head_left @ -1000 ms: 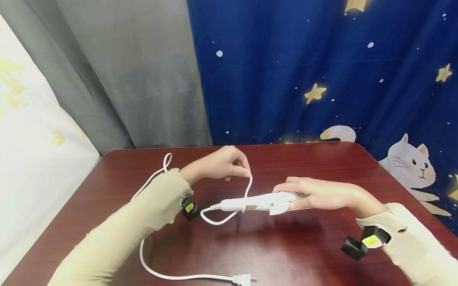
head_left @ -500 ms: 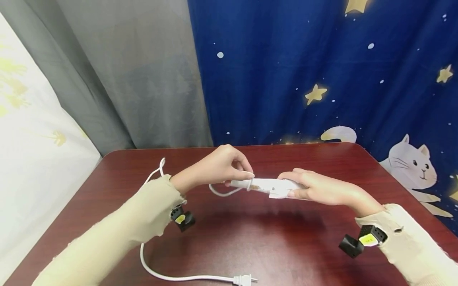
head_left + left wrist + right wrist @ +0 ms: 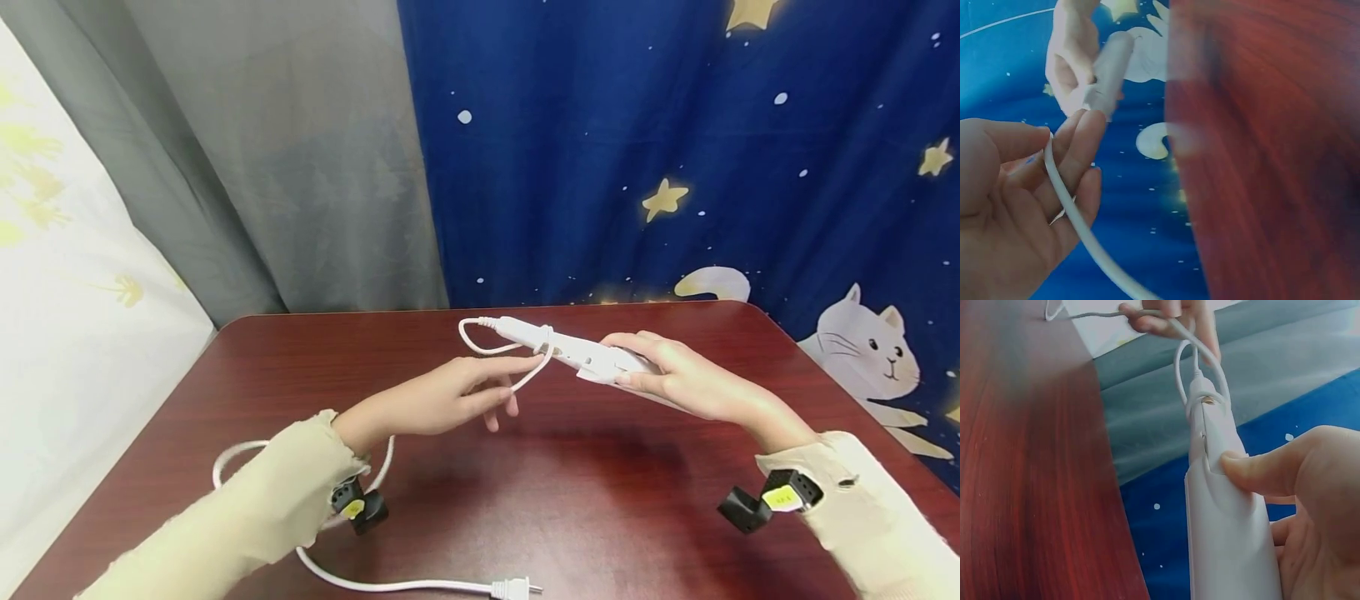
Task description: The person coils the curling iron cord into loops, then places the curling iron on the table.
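A white hair straightener (image 3: 572, 350) is held up over the table by my right hand (image 3: 693, 379), its cord end pointing up and left. The right wrist view shows my right thumb pressing on the side of its body (image 3: 1229, 531). One turn of the white cord (image 3: 534, 376) loops round the handle near the cord end. My left hand (image 3: 442, 398) pinches this cord between thumb and fingers, just below the handle. In the left wrist view the cord (image 3: 1088, 234) runs from the thumb tip across the open palm side.
The rest of the cord curves over the dark red table (image 3: 600, 517), partly under my left sleeve (image 3: 247, 500). Its two-pin plug (image 3: 512, 589) lies at the front edge of view. Behind the table hang grey (image 3: 315, 167) and blue star-patterned curtains (image 3: 570, 150).
The straightener has risen and tilted, cord end up. My left hand has come from above the handle to below it, drawing the cord round toward me. Slack cord has shifted on the table.
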Demonstrator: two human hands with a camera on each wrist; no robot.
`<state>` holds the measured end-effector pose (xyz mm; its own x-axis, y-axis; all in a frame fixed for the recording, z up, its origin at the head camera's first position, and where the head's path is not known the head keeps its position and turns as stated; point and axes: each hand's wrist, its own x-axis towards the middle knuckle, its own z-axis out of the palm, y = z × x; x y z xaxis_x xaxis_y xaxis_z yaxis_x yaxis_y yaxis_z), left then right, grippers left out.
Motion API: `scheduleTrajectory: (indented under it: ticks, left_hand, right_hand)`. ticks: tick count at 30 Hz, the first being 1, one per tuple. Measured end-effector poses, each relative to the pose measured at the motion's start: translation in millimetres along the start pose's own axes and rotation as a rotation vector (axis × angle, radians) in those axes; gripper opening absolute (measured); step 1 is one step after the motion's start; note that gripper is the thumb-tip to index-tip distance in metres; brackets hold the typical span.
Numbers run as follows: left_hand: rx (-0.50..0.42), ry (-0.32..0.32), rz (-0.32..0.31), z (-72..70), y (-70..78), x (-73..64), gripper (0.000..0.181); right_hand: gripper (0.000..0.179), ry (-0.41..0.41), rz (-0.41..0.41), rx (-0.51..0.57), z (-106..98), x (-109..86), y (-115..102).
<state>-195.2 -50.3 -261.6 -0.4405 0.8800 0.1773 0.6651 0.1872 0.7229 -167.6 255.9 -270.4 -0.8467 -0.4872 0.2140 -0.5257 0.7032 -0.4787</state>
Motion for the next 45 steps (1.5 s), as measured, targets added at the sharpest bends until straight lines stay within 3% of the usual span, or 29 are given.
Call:
scheduleTrajectory:
  ticks: [5,8,13,17,21,24,27,31,34,41,45]
  left_hand:
    - [-0.227,0.048,-0.043,11.1,-17.0,-3.0,0.028]
    - [-0.292,0.054,-0.093,14.6,-29.8,-3.0,0.016]
    - [-0.238,-0.020,-0.135,8.6,-49.6,-1.0,0.024]
    - [-0.220,-0.117,-0.143,-2.4,-59.2,3.0,0.027]
    - [-0.317,-0.189,-0.201,-11.3,-64.7,7.3,0.030]
    - [-0.429,-0.188,-0.231,-14.9,-67.4,12.0,0.028]
    - [-0.414,-0.175,-0.229,-19.0,-68.5,15.6,0.019]
    - [-0.248,-0.162,-0.196,-24.2,-65.9,21.3,0.011]
    - [-0.192,-0.174,-0.215,-25.7,-60.3,26.0,0.011]
    - [-0.186,-0.194,-0.252,-26.7,-46.2,33.1,0.009]
    - [-0.151,-0.202,-0.249,-27.1,-37.5,33.4,0.008]
  right_hand:
    - [0.038,0.015,-0.023,0.025,0,-1.8,-2]
    - [0.039,0.027,-0.025,0.069,-2,-2.2,-5]
    - [0.041,0.016,-0.047,0.117,-7,-4.7,-9]
    - [0.042,-0.025,-0.087,0.149,-7,-7.8,-13]
    - [0.041,-0.059,-0.117,0.190,-6,-10.1,-18]
    - [0.042,-0.093,-0.138,0.214,-4,-11.6,-23]
    - [0.042,-0.135,-0.163,0.213,-3,-12.9,-26]
    - [0.040,-0.192,-0.200,0.196,0,-13.5,-28]
    - [0.038,-0.231,-0.224,0.190,3,-13.0,-28]
    - [0.033,-0.343,-0.205,0.255,7,-7.8,-31]
    - [0.034,-0.363,-0.179,0.221,10,-6.3,-31]
